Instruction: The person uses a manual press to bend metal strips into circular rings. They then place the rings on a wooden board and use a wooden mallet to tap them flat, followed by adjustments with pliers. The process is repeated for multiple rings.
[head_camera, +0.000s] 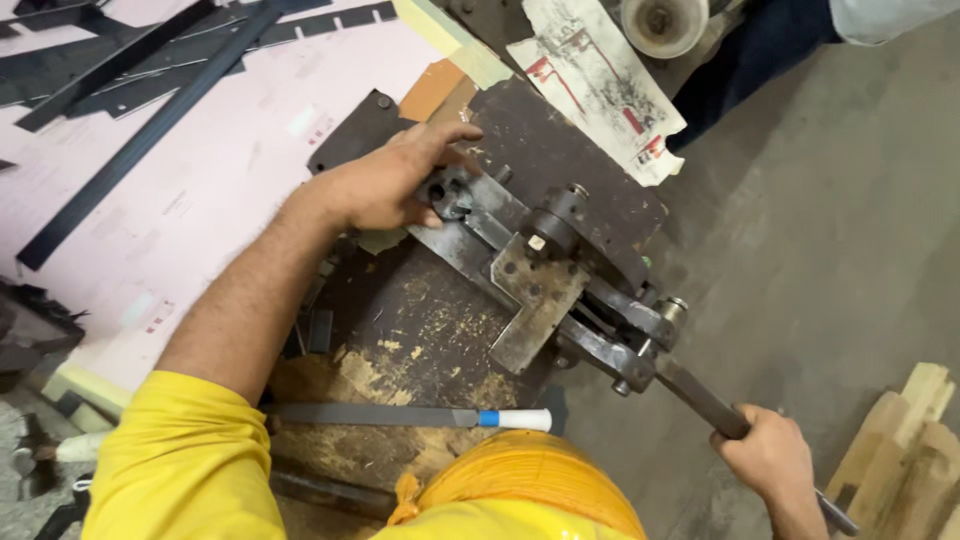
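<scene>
One printed paper sheet (598, 85) lies at upper centre of the frame, on the far edge of the dark bench (560, 140). It is white, crumpled and torn-edged, roughly oblong, set on a diagonal, with red and black print. A large pink printed sheet (200, 190) covers the upper left of the frame, bearing small pale rectangular marks. No screens or signs observed.
</scene>
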